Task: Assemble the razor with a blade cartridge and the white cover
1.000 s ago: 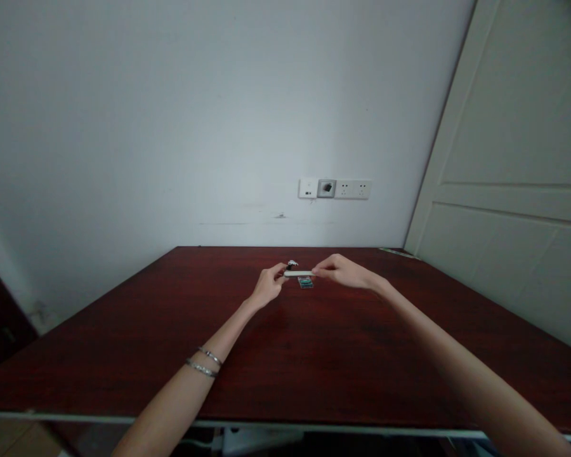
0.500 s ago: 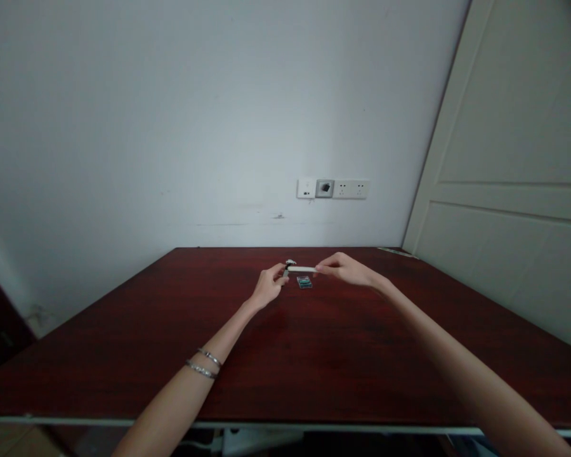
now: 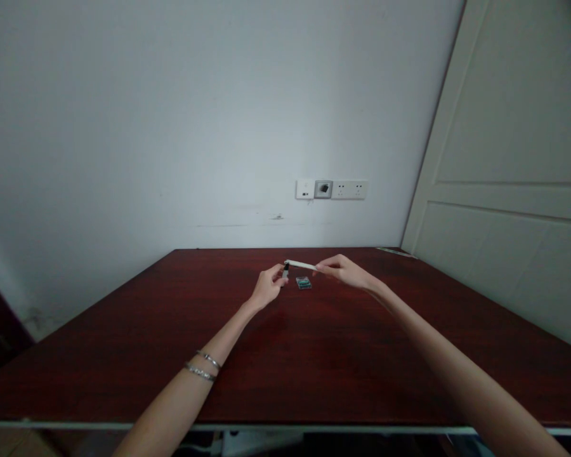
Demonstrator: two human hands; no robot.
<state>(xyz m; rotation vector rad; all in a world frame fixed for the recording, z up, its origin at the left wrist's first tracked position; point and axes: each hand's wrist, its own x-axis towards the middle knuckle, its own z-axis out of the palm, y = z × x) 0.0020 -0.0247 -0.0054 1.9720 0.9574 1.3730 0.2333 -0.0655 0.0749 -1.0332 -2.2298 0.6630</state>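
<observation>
My left hand (image 3: 268, 287) pinches a small black and grey object (image 3: 285, 271), held upright; its exact kind is too small to make out. My right hand (image 3: 342, 271) is closed on the right end of a thin white stick (image 3: 301, 264). The stick slopes slightly, its left end higher, and meets or overlaps the top of the black and grey object; whether they are joined I cannot tell. Just below the stick, on the table, lies a small clear case (image 3: 303, 283) with green in it, between my two hands and touched by neither.
The dark red wooden table (image 3: 285, 355) reaches back to a pale wall (image 3: 238, 127) with sockets (image 3: 349, 190). At the right stands a pale panelled door (image 3: 509, 146). A thin flat strip (image 3: 396, 252) lies at the table's far right corner.
The left end of the white stick has risen, so it now slopes instead of lying level. A white bit above my left fingertips no longer shows separately. Both hands stay nearly in place.
</observation>
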